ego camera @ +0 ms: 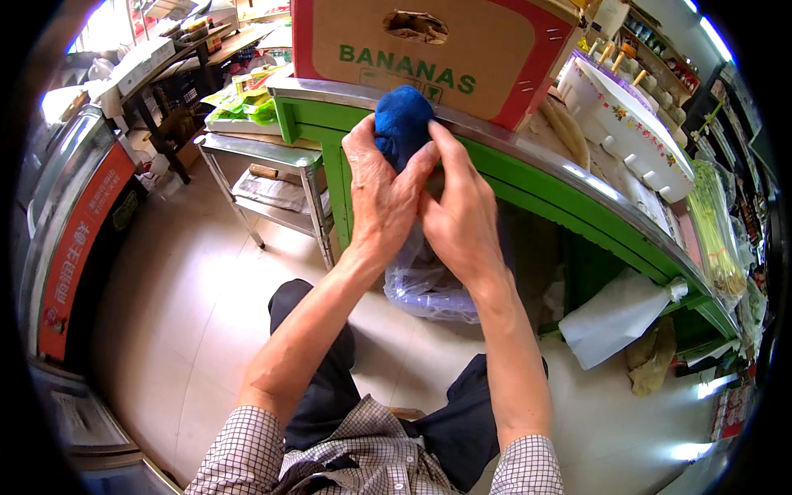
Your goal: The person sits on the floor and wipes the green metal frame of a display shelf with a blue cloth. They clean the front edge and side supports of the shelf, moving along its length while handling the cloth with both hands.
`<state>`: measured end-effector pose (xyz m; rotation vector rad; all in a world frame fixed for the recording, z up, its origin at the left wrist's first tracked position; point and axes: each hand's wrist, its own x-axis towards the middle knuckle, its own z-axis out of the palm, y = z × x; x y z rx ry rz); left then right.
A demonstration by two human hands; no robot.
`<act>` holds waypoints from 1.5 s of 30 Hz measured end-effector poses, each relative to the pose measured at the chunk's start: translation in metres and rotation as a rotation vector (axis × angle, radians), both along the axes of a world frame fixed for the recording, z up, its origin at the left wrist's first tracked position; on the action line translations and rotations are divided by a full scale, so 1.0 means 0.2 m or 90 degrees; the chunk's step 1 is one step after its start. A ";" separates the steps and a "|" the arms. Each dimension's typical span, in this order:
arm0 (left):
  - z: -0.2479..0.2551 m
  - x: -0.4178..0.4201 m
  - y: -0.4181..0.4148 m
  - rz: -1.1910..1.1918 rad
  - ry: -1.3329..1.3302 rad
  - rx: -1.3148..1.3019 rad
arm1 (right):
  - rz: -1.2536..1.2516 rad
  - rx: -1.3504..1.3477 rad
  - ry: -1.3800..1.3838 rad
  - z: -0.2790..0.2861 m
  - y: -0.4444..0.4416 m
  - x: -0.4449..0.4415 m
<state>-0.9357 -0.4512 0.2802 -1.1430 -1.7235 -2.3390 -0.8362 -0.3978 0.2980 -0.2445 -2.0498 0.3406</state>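
A bunched blue cloth [403, 124] is gripped between both hands, in front of a cardboard banana box [427, 55]. My left hand [385, 179] holds the cloth from its left side, with the thumb near its lower edge. On the other side, my right hand [456, 192] has its fingers against the cloth. The two hands touch each other. The part of the cloth inside the hands is hidden. Below the hands, a purple-blue container wrapped in clear plastic [427, 291] shows beside the forearms.
The banana box stands on a green counter with a metal edge [544, 158]. A small metal stand [266, 148] carries green-yellow packets at the left. A white foam box [625, 117] and bagged green vegetables [714, 235] lie to the right. A white bag [612, 318] hangs below.
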 end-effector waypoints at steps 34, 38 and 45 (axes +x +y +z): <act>-0.25 -0.48 -0.41 0.204 -0.016 -0.079 | -0.022 -0.538 -0.460 -0.98 -0.04 0.85; -0.60 0.01 -0.39 0.088 0.020 -0.248 | 0.164 -0.769 -0.247 -0.88 -0.12 0.76; -0.63 0.57 -0.29 -0.042 0.255 -0.277 | 0.219 -0.733 0.002 -0.76 -0.36 0.71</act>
